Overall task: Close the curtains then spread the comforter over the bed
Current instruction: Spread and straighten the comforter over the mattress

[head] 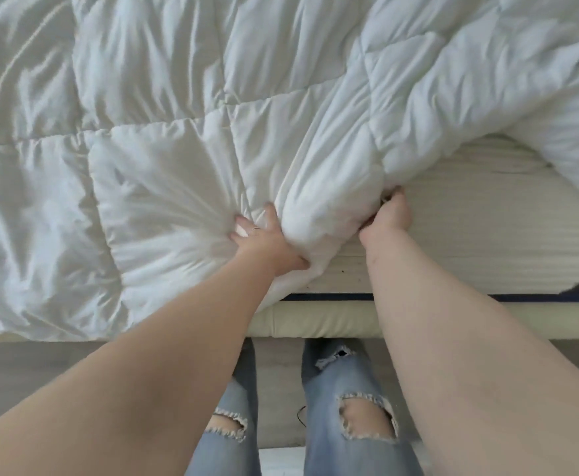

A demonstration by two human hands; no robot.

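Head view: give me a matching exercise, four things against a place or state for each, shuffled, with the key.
Things:
1. comforter
2. mattress
3. left hand
4. right hand

Places or states:
A. bare and ribbed, at the near right of the bed
B. gripping the comforter's bunched edge from its right side
C. white and quilted, covering the left of the bed, folded back at the right
D. fingers spread on top of the comforter, thumb tucked under its edge

Pairs: 1-C, 2-A, 3-D, 4-B
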